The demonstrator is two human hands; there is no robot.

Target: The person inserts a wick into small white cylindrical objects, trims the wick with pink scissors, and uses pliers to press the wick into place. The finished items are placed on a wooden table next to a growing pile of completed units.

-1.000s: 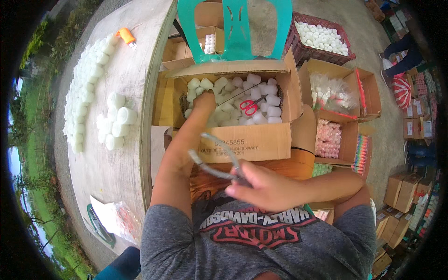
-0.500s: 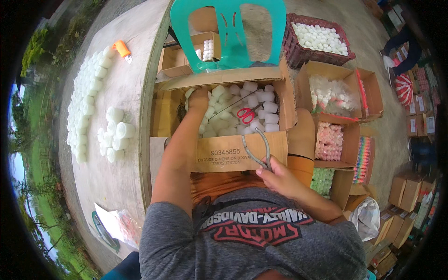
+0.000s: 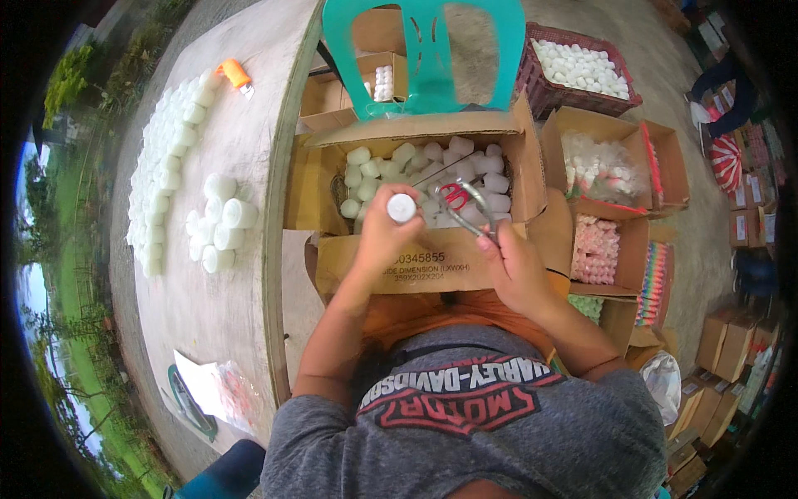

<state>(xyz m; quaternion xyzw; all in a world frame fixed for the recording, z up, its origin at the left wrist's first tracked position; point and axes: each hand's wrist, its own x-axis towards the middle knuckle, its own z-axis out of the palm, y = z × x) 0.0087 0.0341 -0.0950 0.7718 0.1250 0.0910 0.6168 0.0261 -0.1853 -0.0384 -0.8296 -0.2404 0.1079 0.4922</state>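
My left hand [image 3: 382, 241] is closed round a small white plastic container [image 3: 401, 208], its round end facing up. In my right hand [image 3: 519, 270] is a curved grey metal tool [image 3: 489, 218] with two bowed arms, gripped at one end; its exact kind is unclear. Both hands are above the near side of an open cardboard box [image 3: 337, 259] on my lap. Many similar white containers [image 3: 405, 153] fill that box. Red-handled scissors [image 3: 455, 196] and a thin dark rod [image 3: 432, 174] lie on top of them, partly behind the tool.
At left, a long table [image 3: 283, 125] bears rows of white containers [image 3: 166, 158], a smaller cluster [image 3: 220, 224] and an orange-handled tool [image 3: 234, 73]. A green chair [image 3: 428, 66] stands ahead. To the right are a filled crate [image 3: 532, 87] and several cardboard boxes [image 3: 632, 224].
My left hand has come out of the box toward me with a white container in it. My right hand has raised the metal tool over the box, nearer my left hand.
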